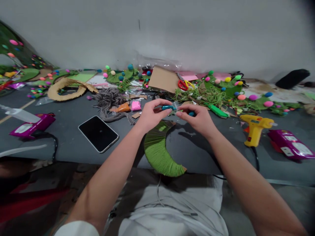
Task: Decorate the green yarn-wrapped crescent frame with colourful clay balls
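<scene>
Over the middle of the desk [67,139], just beyond the upper end of a green crescent [158,152], two bare hands meet at a small clear wrapper [175,106]. The left hand [155,112] grasps a teal lump [166,107] between thumb and fingers, while the right hand [197,115] pinches the wrapper from the other side with its fingertips. A darker blue piece [191,113] shows by the right hand's curled fingers; whether it is held there or lies behind them cannot be told. The step in hand looks to be working at the wrapper around or beside the teal lump, though the blur hides how far the plastic covers it. Judging by this hold, the next move calls for a steady left grip and a light, controlled pull from the right fingertips, so the lump does not slip. The crescent, wound with green yarn, lies untouched on the desk between the forearms, its lower end near the front edge. A pink packet [136,105] and an orange packet [123,107] rest left of the hands, beyond the phone [98,133]; a yellow glue gun [254,129] stands well apart on the right.
</scene>
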The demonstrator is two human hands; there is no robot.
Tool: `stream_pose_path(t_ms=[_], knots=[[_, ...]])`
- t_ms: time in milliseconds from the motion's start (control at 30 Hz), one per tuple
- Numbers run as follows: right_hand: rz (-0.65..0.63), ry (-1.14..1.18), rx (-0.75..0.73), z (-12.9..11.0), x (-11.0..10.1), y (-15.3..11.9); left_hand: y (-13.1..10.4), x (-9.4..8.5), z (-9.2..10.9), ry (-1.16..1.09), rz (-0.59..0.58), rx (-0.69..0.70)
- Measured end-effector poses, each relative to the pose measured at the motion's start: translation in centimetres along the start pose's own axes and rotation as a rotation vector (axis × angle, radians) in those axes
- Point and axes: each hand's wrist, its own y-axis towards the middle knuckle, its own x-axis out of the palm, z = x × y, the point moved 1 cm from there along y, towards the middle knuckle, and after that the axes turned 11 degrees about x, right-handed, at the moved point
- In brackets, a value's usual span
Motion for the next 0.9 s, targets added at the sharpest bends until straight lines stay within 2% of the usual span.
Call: stream_pose_path(t_ms=[67,200,267,367,467,667,800,900], knots=[[0.021,0.006,0.002,0.2,0.2,0.1,0.0,0.1,-0.1,-0.029,0.015,-0.016],[0.063,0.089,0.017,0.2,0.2,0.1,0.0,0.2,-0.6,-0.085,0.117,-0.06],[0.047,0.148,-0.014,0.2,0.1,0.1,0.0,0.3,-1.0,-0.108,0.149,-0.082],[-0.065,0.196,-0.073,0.4,-0.2,0.2,0.0,0.3,-1.3,-0.171,0.147,-0.163],[-0.165,0.216,-0.061,0.8,-0.9,0.3,-0.1,0.1,-1.3,-0.211,0.131,-0.186],[-0.151,0.063,-0.094,0.6,-1.3,0.3,-0.2,0.2,-0.8,-0.186,0.112,-0.21],[-0.136,0.036,-0.077,0.2,-1.0,0.2,-0.4,0.3,-0.2,-0.163,0.005,-0.181],[-0.16,0.064,-0.044,0.1,-1.1,0.1,-0.6,0.3,0.2,0.047,-0.14,-0.044]])
